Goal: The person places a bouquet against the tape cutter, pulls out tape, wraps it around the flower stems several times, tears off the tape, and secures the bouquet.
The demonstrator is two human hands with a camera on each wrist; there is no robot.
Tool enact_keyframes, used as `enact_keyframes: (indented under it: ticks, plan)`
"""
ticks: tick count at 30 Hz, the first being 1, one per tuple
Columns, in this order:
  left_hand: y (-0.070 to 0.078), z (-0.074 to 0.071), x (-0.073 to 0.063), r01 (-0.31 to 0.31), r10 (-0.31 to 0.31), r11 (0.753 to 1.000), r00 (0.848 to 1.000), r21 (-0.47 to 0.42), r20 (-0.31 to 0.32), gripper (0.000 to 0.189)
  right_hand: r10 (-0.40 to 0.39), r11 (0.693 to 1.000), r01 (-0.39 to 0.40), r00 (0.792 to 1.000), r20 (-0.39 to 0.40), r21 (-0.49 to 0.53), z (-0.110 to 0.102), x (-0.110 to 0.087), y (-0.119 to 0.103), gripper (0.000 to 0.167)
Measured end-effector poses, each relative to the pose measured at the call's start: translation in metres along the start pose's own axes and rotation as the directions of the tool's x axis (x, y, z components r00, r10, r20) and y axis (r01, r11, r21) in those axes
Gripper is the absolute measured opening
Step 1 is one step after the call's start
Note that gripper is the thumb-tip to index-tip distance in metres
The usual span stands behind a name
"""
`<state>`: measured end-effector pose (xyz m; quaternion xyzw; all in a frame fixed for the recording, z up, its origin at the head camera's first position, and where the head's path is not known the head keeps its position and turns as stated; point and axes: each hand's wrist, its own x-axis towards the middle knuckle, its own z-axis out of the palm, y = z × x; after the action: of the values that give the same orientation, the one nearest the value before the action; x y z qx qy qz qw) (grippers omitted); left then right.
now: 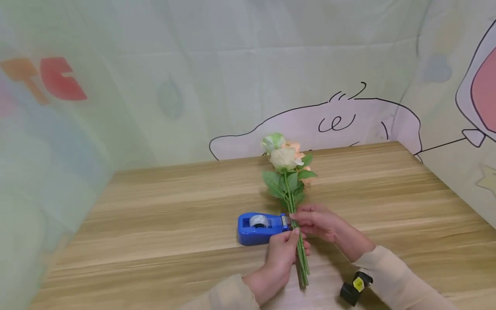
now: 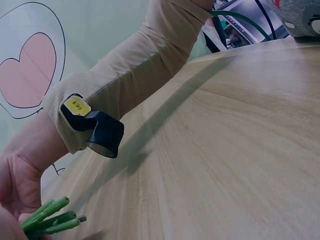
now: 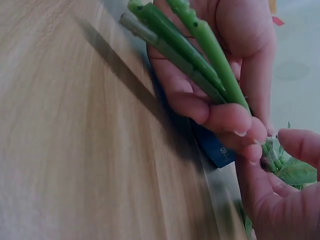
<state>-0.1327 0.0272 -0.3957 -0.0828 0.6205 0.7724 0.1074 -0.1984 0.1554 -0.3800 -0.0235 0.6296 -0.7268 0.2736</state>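
Observation:
A small bunch of flowers lies across both hands, with a cream bloom [image 1: 284,159], a green one [image 1: 273,141] and a peach one [image 1: 295,148] pointing away from me. My left hand [image 1: 282,254] grips the green stems [image 1: 303,268] low down, thumb on top. Higher up, the fingers of my right hand [image 1: 319,221] curl round the same stems. A blue tape dispenser [image 1: 252,239] with a roll of clear tape stands left of the stems, its cutter end close to both hands. In the right wrist view the cut stem ends [image 3: 175,50] stick out past the left hand.
A wood-grain table [image 1: 174,202] lies under everything, with a printed cloth [image 1: 186,86] behind it. A black clip-like mount [image 1: 350,293] with a yellow label sits at the right sleeve. In the left wrist view a screen [image 2: 243,20] and a grey object [image 2: 302,17] show far off.

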Motion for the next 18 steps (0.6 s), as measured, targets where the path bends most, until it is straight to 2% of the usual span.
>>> enact_keyframes:
  ticks: [9, 14, 18]
  plan:
    - [-0.0028, 0.0023, 0.0032, 0.002, -0.002, 1.000, 1.000, 0.013, -0.021, 0.025, -0.024, 0.998, 0.020, 0.997, -0.068, -0.052, 0.0027, 0.0045, 0.0052, 0.015]
    - [-0.0037, 0.0022, 0.0053, 0.013, -0.013, 0.999, 1.000, 0.030, -0.021, 0.026, -0.025, 0.997, 0.018, 0.995, -0.098, -0.078, 0.0030, 0.0071, 0.0074, 0.025]
    - [-0.0032, 0.0022, 0.0059, 0.022, -0.022, 0.999, 1.000, 0.030, -0.008, 0.026, -0.027, 0.997, 0.019, 0.995, -0.101, -0.080, 0.0029, 0.0080, 0.0080, 0.023]
